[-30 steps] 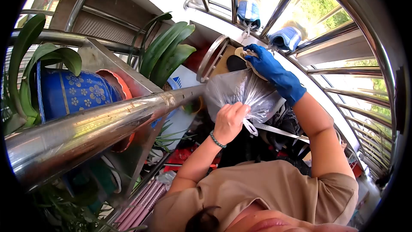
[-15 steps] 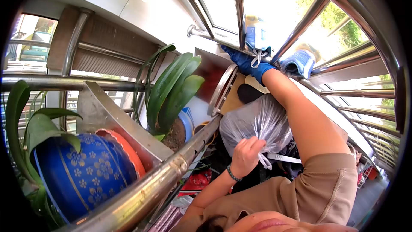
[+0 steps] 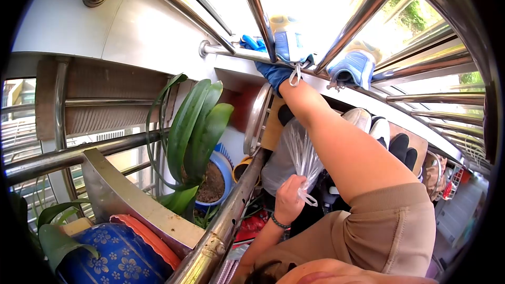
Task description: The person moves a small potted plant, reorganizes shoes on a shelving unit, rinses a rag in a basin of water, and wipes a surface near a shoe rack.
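Note:
My left hand point(image 3: 290, 198), bare and with a dark beaded bracelet at the wrist, is closed on the gathered neck of a clear plastic bag point(image 3: 301, 152). The bag's lower part looks greyish and its contents cannot be made out. My right hand point(image 3: 269, 72) wears a blue rubber glove and reaches far up to the metal window rail point(image 3: 223, 51). Its fingers extend past the rail, partly hidden by it, with nothing visible in them. Close by the glove, a blue-and-white sneaker point(image 3: 289, 47) stands between the bars, and its mate point(image 3: 351, 69) is further right.
At left are a potted orchid with broad leaves point(image 3: 197, 131) in a blue pot point(image 3: 225, 171) and a blue flowered pot point(image 3: 118, 255). A metal railing point(image 3: 223, 226) runs beside my left arm. More shoes point(image 3: 381, 130) line the ledge under my right arm.
The view has shifted, with the plants lower now. My right gloved hand has moved left along the rail, its fingers now beyond it. My left hand still grips the bag, whose neck looks more stretched.

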The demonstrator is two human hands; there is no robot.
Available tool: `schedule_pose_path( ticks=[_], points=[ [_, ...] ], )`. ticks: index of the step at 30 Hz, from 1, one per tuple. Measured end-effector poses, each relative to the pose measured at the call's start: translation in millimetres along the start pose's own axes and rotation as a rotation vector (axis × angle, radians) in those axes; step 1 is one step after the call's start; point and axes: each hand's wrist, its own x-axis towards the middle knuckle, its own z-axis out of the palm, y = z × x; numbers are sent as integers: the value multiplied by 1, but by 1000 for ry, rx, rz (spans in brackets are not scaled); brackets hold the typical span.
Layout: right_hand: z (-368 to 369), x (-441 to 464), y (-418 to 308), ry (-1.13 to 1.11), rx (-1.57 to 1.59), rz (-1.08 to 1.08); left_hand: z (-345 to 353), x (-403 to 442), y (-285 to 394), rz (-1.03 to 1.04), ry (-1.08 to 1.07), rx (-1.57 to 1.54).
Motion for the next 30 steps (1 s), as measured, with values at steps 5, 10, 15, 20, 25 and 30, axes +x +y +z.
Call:
schedule_pose_path(
  ticks=[5, 10, 15, 20, 25, 30],
  points=[
    [-12, -28, 11, 32, -87, 118, -9, -1, 5, -19, -30, 13],
    [-13, -40, 13, 47, -148, 193, -8, -5, -4, -15, -1, -52],
    [-22, -59, 24, -16, -215, 207, -12, -3, 1, -5, -8, -57],
    [-46, -86, 44, -41, -344, -72, 5, -10, -27, -59, -20, -29],
    [-56, -93, 22, -162, -410, -344, -10, 2, -1, -10, -17, -78],
    [-48, -77, 24, -50, 34, -695, -9, 1, 2, -18, -1, -55]
  ],
)
